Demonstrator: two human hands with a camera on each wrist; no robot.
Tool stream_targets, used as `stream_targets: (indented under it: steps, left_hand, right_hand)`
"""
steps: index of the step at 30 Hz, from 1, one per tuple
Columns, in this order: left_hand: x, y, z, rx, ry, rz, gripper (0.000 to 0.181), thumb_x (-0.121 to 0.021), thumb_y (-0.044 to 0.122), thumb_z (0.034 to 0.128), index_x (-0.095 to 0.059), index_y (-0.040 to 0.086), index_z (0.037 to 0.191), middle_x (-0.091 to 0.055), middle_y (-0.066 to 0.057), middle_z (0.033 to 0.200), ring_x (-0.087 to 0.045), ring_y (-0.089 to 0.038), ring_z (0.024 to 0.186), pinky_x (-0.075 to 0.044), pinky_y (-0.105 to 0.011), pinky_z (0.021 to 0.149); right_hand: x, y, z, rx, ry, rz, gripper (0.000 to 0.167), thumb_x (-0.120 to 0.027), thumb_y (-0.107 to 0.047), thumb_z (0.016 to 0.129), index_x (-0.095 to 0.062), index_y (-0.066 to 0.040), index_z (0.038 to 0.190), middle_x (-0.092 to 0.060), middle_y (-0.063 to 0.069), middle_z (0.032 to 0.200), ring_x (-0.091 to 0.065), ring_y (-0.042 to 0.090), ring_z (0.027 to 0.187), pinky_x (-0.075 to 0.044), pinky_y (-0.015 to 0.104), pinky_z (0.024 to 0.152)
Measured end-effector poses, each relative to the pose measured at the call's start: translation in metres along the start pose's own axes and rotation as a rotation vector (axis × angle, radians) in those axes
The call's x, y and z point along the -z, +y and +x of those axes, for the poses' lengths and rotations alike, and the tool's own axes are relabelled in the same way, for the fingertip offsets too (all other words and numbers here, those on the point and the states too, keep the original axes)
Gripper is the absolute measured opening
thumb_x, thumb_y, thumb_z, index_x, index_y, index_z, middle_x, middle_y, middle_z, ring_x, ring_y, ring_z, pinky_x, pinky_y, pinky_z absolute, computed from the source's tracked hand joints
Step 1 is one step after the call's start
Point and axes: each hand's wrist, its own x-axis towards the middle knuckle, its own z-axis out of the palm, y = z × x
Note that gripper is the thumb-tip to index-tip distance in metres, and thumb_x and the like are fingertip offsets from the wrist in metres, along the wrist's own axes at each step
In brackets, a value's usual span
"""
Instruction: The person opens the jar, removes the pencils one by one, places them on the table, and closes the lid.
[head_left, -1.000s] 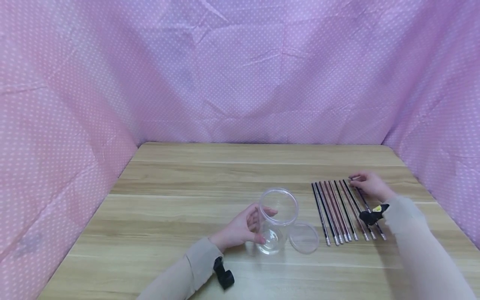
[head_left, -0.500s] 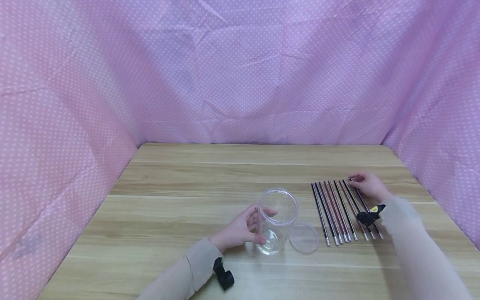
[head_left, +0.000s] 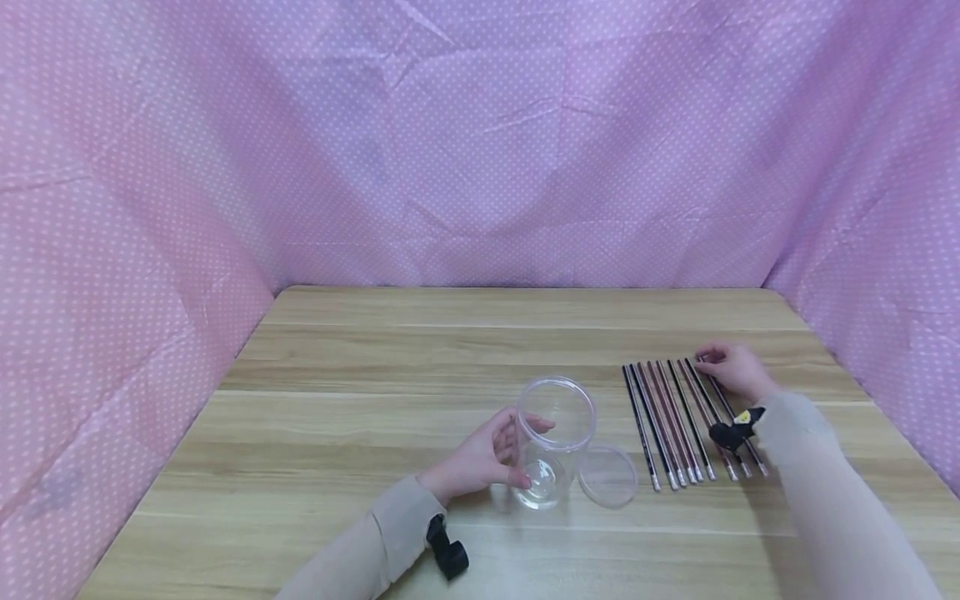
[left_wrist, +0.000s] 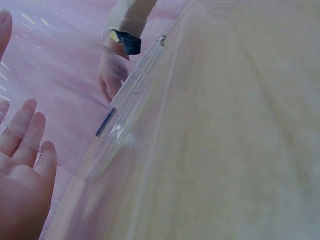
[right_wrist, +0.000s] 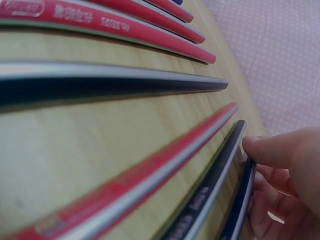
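Observation:
My left hand holds a clear plastic jar upright on the table, thumb on its near side and fingers around its left and far side. The left wrist view shows several fingertips against the see-through wall. At the right, my right hand pinches the far end of the rightmost pencil, a dark blue one, between thumb and fingers. That pencil lies along the table at the end of a row of pencils, red and dark, their eraser ends toward me.
A round clear lid lies flat between the jar and the pencils, close to the jar's base. The wooden table is bordered by pink dotted cloth at the back and sides.
My right hand and wrist have shifted slightly left, and the near end of the rightmost pencil has swung a little left toward its neighbour. The left hand and jar stay put.

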Motion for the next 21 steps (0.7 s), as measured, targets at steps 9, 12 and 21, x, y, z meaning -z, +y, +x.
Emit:
stream_targets:
  steps: [9,12,21]
  left_hand:
    - [0.0012,-0.0005,-0.0009,-0.003,0.000,0.008,0.070,-0.074,-0.003,0.0726,-0.040,0.002,0.133,-0.043,-0.012,0.146,-0.034,-0.021,0.139,-0.028,-0.033,0.116]
    - [0.0015,-0.0006,-0.0010,-0.003,-0.002,0.007,0.071,-0.074,-0.003,0.0728,-0.039,0.002,0.134,-0.043,-0.012,0.146,-0.033,-0.022,0.139,-0.028,-0.034,0.116]
    - [0.0026,0.0002,-0.0007,-0.009,-0.006,0.006,0.072,-0.076,0.001,0.0733,-0.039,0.003,0.135,-0.043,-0.012,0.146,-0.033,-0.022,0.140,-0.028,-0.034,0.116]
  right_hand:
    - [-0.0018,-0.0024,0.0004,0.001,-0.007,-0.003,0.035,-0.057,-0.008,0.091,-0.051,0.017,0.114,-0.060,0.036,0.104,-0.056,0.050,0.098,-0.047,0.057,0.085]
    - [-0.0023,-0.0035,-0.0002,0.003,-0.002,-0.016,0.036,-0.057,-0.009,0.091,-0.049,0.016,0.116,-0.059,0.037,0.106,-0.055,0.051,0.099,-0.046,0.059,0.085]
    - [-0.0024,-0.0086,-0.0019,0.014,0.025,-0.040,0.037,-0.056,-0.008,0.091,-0.047,0.016,0.118,-0.059,0.037,0.104,-0.056,0.051,0.097,-0.047,0.059,0.084]
